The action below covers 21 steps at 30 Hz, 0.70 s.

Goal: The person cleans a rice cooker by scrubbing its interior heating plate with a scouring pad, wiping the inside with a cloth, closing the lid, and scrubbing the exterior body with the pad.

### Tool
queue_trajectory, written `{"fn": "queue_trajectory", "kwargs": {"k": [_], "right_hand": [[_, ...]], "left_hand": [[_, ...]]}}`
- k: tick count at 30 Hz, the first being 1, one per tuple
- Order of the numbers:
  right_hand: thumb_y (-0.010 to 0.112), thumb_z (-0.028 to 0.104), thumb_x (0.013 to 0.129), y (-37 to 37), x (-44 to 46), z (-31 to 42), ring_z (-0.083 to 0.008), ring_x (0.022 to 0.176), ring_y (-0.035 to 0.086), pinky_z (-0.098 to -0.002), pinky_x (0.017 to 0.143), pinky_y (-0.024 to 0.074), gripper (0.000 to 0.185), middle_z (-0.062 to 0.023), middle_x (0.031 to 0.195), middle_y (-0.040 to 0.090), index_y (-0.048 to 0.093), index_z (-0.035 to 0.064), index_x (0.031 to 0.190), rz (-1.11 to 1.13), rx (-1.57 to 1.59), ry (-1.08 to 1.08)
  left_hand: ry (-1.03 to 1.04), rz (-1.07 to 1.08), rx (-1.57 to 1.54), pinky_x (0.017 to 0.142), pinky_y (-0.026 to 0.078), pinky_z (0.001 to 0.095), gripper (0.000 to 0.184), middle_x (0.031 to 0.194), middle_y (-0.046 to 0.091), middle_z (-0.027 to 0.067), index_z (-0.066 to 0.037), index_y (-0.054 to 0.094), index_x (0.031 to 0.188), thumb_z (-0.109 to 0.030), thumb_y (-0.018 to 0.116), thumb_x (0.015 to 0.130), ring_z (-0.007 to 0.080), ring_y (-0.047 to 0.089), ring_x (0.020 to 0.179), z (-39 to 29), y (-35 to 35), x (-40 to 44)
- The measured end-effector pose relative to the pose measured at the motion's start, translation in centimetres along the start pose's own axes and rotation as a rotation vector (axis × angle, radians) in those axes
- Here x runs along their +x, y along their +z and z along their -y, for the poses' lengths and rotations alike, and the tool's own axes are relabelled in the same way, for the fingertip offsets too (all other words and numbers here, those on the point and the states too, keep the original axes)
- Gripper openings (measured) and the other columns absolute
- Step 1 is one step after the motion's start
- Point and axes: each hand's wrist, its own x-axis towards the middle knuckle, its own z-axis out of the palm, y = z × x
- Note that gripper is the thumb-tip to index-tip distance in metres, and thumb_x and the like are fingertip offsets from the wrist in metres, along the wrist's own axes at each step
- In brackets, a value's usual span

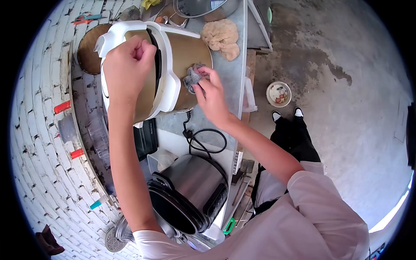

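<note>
A gold and white multicooker stands on the grey counter, with a dark gap between its lid and its body. My left hand is closed in a fist over the lid side of the cooker; what its fingers hold, if anything, is hidden. A crumpled grey cloth is pinched in the fingers of my right hand, pressed against the cooker's gold side wall. Below the cooker, a black power cord lies coiled on the counter.
A second, silver and black cooker stands nearer to me. A beige cloth and a glass lid are at the far end. Scissors hang on the white brick wall. On the floor, a white bowl holds scraps.
</note>
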Motion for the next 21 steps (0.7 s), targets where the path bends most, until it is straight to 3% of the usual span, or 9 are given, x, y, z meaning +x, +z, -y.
{"fn": "queue_trajectory", "kwargs": {"k": [5,7,8,10,14,21], "right_hand": [[0.051,-0.008,0.078,0.4,7.3,-1.0,-0.0341,0.087,0.058,-0.035,0.078,0.047,0.026,-0.0174,0.108,0.057,0.061,-0.0044,0.102,-0.071,0.066,-0.044],[0.052,-0.008,0.078,0.9,8.4,-1.1,-0.0365,0.093,0.056,-0.0384,0.08,0.0459,0.029,-0.0213,0.109,0.056,0.061,-0.0039,0.106,-0.044,0.058,-0.093],[0.052,-0.007,0.08,0.6,7.4,-0.6,-0.0381,0.104,0.055,-0.0391,0.086,0.0458,0.029,-0.0219,0.118,0.055,0.06,-0.0039,0.108,0.0,0.099,-0.043],[0.052,-0.006,0.081,-0.1,2.4,0.8,-0.038,0.11,0.052,-0.039,0.09,0.0448,0.029,-0.0213,0.12,0.055,0.06,-0.0038,0.109,0.022,0.142,-0.009],[0.052,-0.004,0.084,0.2,-0.9,0.2,-0.0369,0.122,0.044,-0.0399,0.098,0.0413,0.029,-0.0194,0.126,0.052,0.058,-0.0037,0.113,0.119,0.158,-0.048],[0.051,-0.004,0.085,0.7,8.1,-0.5,-0.0378,0.12,0.046,-0.0409,0.097,0.042,0.029,-0.0188,0.126,0.052,0.058,-0.0034,0.113,0.136,0.287,-0.134]], "left_hand": [[-0.205,-0.107,-0.046,0.045,0.032,0.0268,0.026,0.045,0.037,0.0037,0.001,0.046,0.058,-0.015,0.058,0.075,0.0093,0.034,0.044,0.0,1.2,0.3],[-0.265,-0.08,-0.244,0.045,0.027,0.0256,0.03,0.048,0.031,0.0,0.0,0.039,0.058,-0.015,0.057,0.076,0.0057,0.029,0.048,0.7,1.3,0.3],[-0.261,-0.069,-0.237,0.045,0.027,0.0256,0.03,0.048,0.031,0.0,0.0,0.039,0.058,-0.015,0.057,0.076,0.0057,0.029,0.048,0.6,1.5,0.3],[-0.304,-0.057,-0.335,0.046,0.021,0.0251,0.031,0.052,0.028,-0.0035,-0.002,0.036,0.058,-0.013,0.056,0.078,0.0038,0.025,0.053,0.4,1.5,0.2],[-0.307,-0.039,-0.386,0.046,0.018,0.0242,0.031,0.052,0.029,-0.0066,-0.004,0.037,0.058,-0.011,0.055,0.082,0.0025,0.023,0.052,0.1,1.2,0.1],[-0.268,-0.034,-0.447,0.046,0.016,0.0232,0.033,0.055,0.03,-0.0092,-0.006,0.038,0.06,-0.011,0.053,0.088,0.0007,0.023,0.052,0.7,1.5,0.3]]}}
